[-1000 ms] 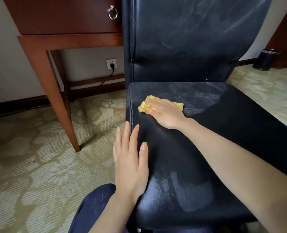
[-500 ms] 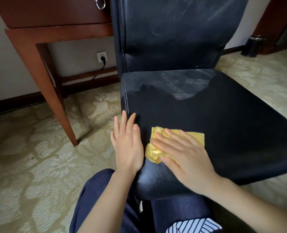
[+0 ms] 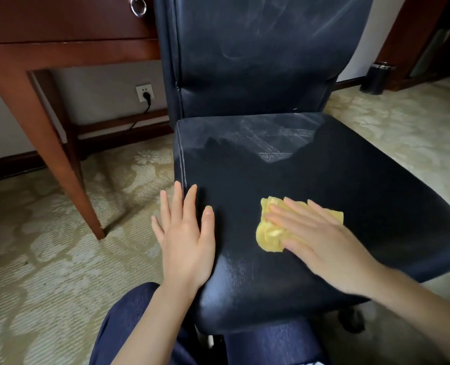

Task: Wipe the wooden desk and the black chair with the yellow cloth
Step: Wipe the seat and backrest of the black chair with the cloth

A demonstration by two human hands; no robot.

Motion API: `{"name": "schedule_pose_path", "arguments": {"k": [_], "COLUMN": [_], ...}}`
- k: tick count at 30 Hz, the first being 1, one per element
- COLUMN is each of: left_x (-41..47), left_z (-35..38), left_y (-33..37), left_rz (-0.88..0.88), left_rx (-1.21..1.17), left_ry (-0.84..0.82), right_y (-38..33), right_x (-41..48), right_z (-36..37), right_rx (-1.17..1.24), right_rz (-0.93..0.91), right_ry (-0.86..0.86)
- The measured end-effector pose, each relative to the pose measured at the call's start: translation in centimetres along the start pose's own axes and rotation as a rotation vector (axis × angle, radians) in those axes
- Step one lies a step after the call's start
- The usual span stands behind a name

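The black chair [image 3: 284,164] fills the middle of the view, its seat facing me and its back upright behind. Dusty streaks show at the rear of the seat and on the backrest. The crumpled yellow cloth [image 3: 268,233] lies on the front half of the seat. My right hand [image 3: 321,238] presses flat on the cloth, fingers spread over it. My left hand [image 3: 184,233] rests flat and open on the seat's front left edge, holding nothing. The wooden desk [image 3: 60,48] stands to the left behind the chair, one leg reaching the carpet.
A patterned beige carpet [image 3: 47,272] covers the floor. A wall socket [image 3: 144,92] with a plug sits under the desk. A dark round bin [image 3: 378,77] stands at the back right near dark wood furniture. My knees in blue trousers [image 3: 129,325] are at the bottom.
My right hand dragged the cloth from the seat's rear left toward the front, then slid it rightward to the middle of the seat. My left hand stayed on the seat's edge.
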State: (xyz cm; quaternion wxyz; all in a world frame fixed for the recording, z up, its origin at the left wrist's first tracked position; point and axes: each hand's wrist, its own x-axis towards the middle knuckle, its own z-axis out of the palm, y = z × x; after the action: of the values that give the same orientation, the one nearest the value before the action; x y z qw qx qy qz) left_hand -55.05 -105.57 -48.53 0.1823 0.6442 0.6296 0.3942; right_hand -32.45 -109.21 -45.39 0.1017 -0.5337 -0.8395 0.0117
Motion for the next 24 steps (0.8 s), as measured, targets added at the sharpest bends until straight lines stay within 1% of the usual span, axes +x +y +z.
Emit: {"name": "schedule_pose_path", "arguments": {"k": [3, 6, 12, 15, 17, 20, 24], "left_x": [0.4, 2.1, 7.2, 7.7, 7.5, 7.5, 7.3], "left_z": [-0.5, -0.6, 0.2, 0.7, 1.0, 1.2, 1.3], "left_y": [0.2, 0.8, 0.8, 0.2, -0.1, -0.5, -0.3], "left_rz": [0.091, 0.179, 0.172, 0.136, 0.131, 0.149, 0.112], "left_rx": [0.126, 0.208, 0.296, 0.298, 0.284, 0.278, 0.291], "left_ry": [-0.042, -0.074, -0.137, -0.222, -0.243, -0.224, -0.252], "right_y": [3.2, 6.0, 11.0, 12.9, 13.0, 11.5, 9.0], "right_x": [3.1, 6.7, 13.1, 16.2, 17.9, 19.2, 18.5], "right_z": [-0.5, -0.5, -0.1, 0.0, 0.1, 0.5, 1.0], "right_rx": [0.134, 0.196, 0.077, 0.038, 0.018, -0.018, 0.004], "right_rz": [0.089, 0.139, 0.371, 0.524, 0.598, 0.612, 0.431], "right_ry": [-0.045, -0.064, -0.059, -0.052, -0.029, 0.012, -0.002]}}
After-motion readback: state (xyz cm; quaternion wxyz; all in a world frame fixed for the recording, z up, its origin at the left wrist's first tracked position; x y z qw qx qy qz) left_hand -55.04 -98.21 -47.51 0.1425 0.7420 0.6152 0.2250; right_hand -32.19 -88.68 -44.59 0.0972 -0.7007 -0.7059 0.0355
